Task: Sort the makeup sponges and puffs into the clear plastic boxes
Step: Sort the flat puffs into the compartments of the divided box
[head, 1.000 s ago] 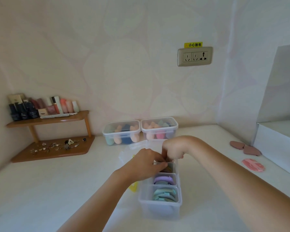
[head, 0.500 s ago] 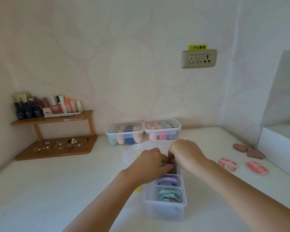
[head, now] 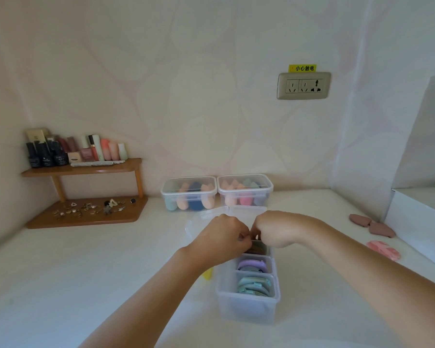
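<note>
Puffs sit in a clear divided box (head: 246,307) directly below and toward the body from both hands. Nearest compartment: stack of teal/green round puffs (head: 254,287). Middle compartment: purple puffs (head: 251,265). Far compartment: dark brownish puffs (head: 258,248), partly hidden under the hands.

Left hand (head: 220,241) and right hand (head: 278,231) meet knuckle to knuckle over the far compartment, fingers curled down into it. Both look closed in a pinch on something at the compartment's top edge; what exactly is pinched can't be made out, fingertips are hidden. Left forearm comes in from lower left, right forearm from lower right, crossing above the box's right side.

Just beyond the hands: a loose clear lid (head: 211,214) lying on the white surface (head: 86,272), partly covered by the left hand. Small yellow item (head: 208,274) peeks out under the left wrist, touching or just beside the box's left wall, can't tell which.

Further beyond the hands, against the wall: two lidded clear boxes side by side, touching. Left lidded box (head: 189,193) holds peach, blue and mint sponges; right lidded box (head: 245,190) holds peach, pink and teal ones.

Right of the right hand, well apart: two brown puffs (head: 372,225) near a white block (head: 422,222), and a pink patterned puff (head: 383,249) nearer the body.

Far left of the left hand: wooden shelf (head: 86,169) with bottles on the upper tier, small trinkets on the lower tier.
</note>
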